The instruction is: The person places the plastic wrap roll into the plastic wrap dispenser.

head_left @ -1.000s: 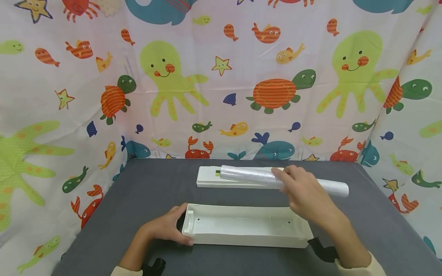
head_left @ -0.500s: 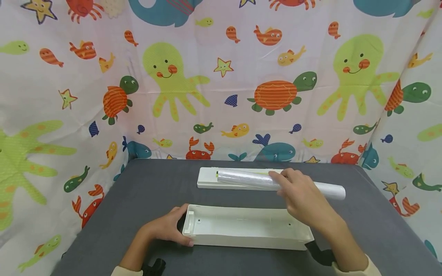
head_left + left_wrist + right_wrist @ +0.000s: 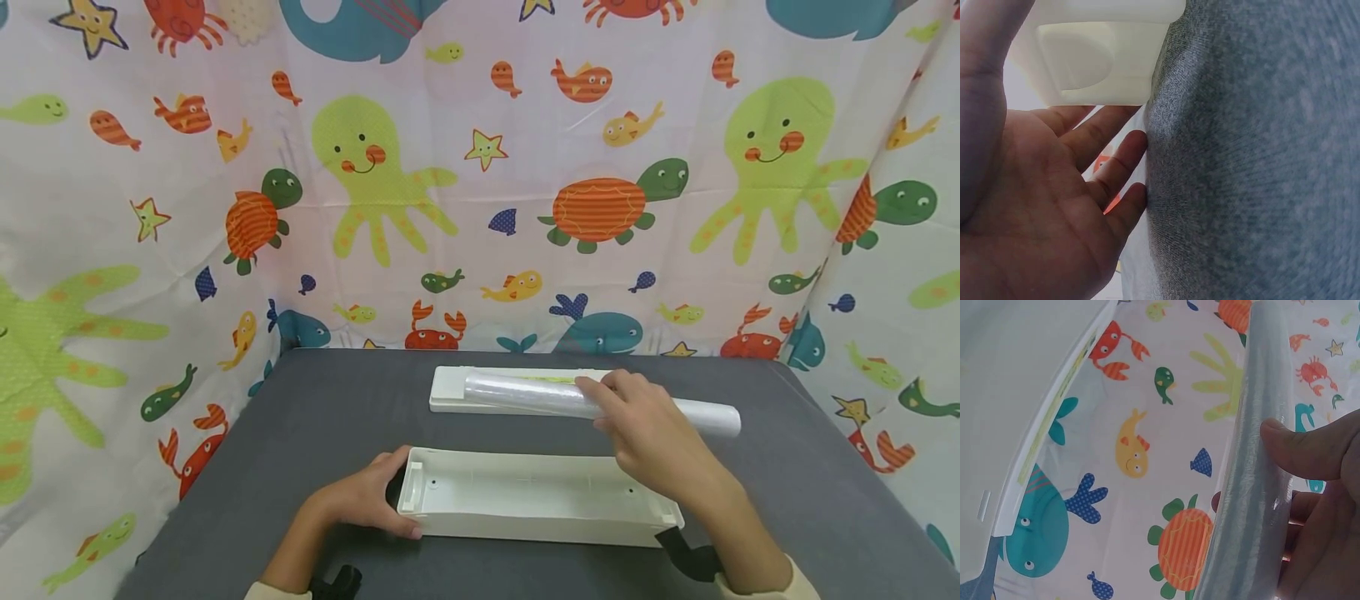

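Note:
A long, open white plastic box lies on the grey table in the head view. My left hand grips its left end, thumb at the near side and fingers at the far side. The left wrist view shows that box end up close. My right hand holds a roll of clear plastic wrap near its middle, above and behind the box. In the right wrist view the thumb presses one side of the roll, with fingers around the other. The hand hides part of the box's right end.
A flat white lid with a yellow-green strip lies behind the box, partly covered by the roll. The grey table ends at a curtain printed with sea animals, which surrounds the back and sides.
My right hand has moved the plastic wrap roll a little to the left and slightly nearer to the box. My left hand keeps its grip on the box end.

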{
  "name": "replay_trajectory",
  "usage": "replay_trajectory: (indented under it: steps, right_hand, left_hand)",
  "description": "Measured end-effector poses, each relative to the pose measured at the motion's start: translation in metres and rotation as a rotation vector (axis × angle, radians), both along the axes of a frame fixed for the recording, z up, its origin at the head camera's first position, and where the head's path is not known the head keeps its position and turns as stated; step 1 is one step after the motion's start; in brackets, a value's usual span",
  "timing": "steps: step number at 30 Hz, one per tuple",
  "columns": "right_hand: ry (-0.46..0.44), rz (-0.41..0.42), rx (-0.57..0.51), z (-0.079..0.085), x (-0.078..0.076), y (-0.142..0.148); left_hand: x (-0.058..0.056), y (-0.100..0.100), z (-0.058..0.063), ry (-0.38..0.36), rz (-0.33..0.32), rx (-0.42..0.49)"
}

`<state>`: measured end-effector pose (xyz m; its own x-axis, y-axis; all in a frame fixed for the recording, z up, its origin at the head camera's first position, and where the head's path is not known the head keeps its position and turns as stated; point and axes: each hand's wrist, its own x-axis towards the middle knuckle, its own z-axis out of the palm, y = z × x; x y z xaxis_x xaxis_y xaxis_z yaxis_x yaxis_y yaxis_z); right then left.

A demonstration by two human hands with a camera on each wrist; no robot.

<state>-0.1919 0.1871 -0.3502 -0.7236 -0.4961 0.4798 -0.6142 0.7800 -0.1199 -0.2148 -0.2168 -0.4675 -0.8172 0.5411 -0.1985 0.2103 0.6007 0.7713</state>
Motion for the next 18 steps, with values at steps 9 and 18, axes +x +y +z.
replay_trajectory:
  steps: [9, 18]
  right_hand:
    - [-0.003, 0.008, 0.010, -0.0034, 0.0012, -0.0033]
    - [0.030, 0.047, 0.011, -0.0067, 0.0004, -0.0074]
  left_hand:
    - [-0.0003, 0.0000, -0.0033, -0.004, -0.006, 0.000]
    - [-0.0007, -0.0004, -0.0011, 0.001, 0.001, -0.004]
